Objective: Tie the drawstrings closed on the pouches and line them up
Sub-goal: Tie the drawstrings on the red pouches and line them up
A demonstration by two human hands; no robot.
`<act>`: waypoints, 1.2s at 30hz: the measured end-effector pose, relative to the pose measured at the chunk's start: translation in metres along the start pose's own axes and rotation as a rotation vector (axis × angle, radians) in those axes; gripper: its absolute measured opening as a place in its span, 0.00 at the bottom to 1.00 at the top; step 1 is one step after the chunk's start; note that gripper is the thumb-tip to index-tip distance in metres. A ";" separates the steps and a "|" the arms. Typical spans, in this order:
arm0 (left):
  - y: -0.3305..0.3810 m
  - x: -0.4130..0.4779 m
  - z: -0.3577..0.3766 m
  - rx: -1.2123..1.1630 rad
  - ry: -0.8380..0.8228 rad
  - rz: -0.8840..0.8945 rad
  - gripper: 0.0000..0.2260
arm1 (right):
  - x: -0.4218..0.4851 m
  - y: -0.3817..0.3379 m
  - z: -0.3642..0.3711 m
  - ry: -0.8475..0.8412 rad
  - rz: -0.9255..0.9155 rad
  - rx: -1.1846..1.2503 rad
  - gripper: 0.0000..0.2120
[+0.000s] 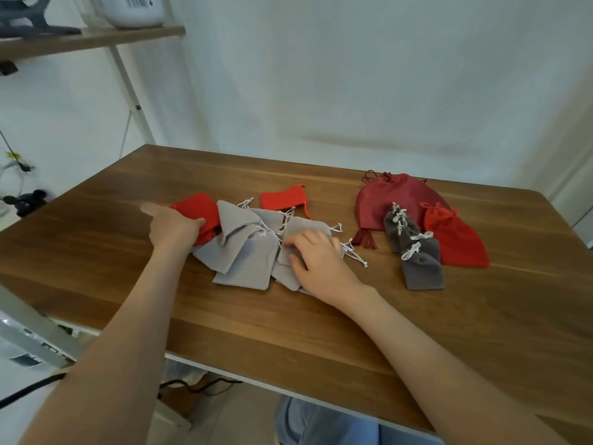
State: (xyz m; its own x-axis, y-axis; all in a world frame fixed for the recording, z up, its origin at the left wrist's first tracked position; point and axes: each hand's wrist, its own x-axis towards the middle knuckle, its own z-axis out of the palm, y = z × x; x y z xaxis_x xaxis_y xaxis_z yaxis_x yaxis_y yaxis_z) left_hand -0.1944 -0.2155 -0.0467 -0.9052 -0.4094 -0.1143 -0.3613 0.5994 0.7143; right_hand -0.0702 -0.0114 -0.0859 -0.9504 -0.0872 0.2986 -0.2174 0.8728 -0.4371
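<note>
A loose heap of several light grey pouches (244,252) with white drawstrings lies mid-table. My left hand (175,228) grips a red pouch (199,210) at the heap's left edge. My right hand (316,255) rests on a grey pouch (308,228) at the heap's right side, fingers curled over its edge. Another red pouch (282,200) lies flat behind the heap. To the right sit tied pouches: a large dark red one (391,200), several dark grey ones (417,255) in an overlapping row, and a bright red one (455,236).
The wooden table (321,332) has bare surface in front and at the far left. A white wall stands behind it. A shelf unit (90,40) with a white appliance rises at the back left. Cables hang below the table's front edge.
</note>
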 end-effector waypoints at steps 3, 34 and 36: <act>0.002 -0.003 -0.001 -0.136 0.019 -0.053 0.31 | 0.000 0.000 0.000 0.003 0.001 -0.001 0.12; 0.060 -0.180 0.050 -0.327 -0.725 0.836 0.16 | -0.054 0.045 -0.101 0.295 0.297 0.711 0.09; 0.057 -0.178 0.049 -0.278 -0.660 0.841 0.21 | -0.054 0.042 -0.097 0.286 0.317 0.722 0.08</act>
State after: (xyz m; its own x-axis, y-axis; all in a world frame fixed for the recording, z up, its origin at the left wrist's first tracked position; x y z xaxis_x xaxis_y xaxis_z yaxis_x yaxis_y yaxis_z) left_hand -0.0650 -0.0749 -0.0199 -0.8098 0.5538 0.1937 0.4136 0.3047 0.8579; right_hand -0.0063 0.0765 -0.0380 -0.9187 0.3205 0.2310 -0.1306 0.3054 -0.9432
